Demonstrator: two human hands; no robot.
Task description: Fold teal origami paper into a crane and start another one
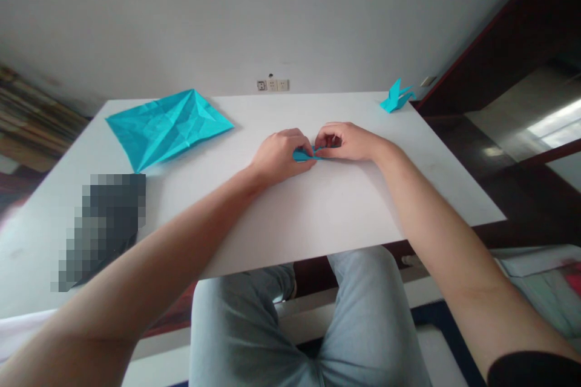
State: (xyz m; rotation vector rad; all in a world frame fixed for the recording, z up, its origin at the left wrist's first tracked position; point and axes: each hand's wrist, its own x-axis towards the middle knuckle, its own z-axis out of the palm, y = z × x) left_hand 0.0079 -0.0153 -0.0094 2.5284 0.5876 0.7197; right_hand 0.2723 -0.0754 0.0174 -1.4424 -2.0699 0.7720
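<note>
Between my hands, just above or on the white table (pixel 290 217), is a small piece of folded blue paper (pixel 301 155). My left hand (pixel 287 154) pinches its left part with thumb and fingers. From the other side my right hand (pixel 342 142) grips the right part, fingers curled and thumb below. The fingertips of both hands nearly meet at the paper's middle. Much of the folded paper is hidden behind my fingers, so its full shape cannot be made out.
An unfolded, creased blue sheet (pixel 167 124) lies at the table's back left. A folded blue paper crane (pixel 396 98) stands at the back right corner. Left of my forearm lies a dark, pixelated object (pixel 109 217). Behind the table rises a wall with sockets (pixel 272 85).
</note>
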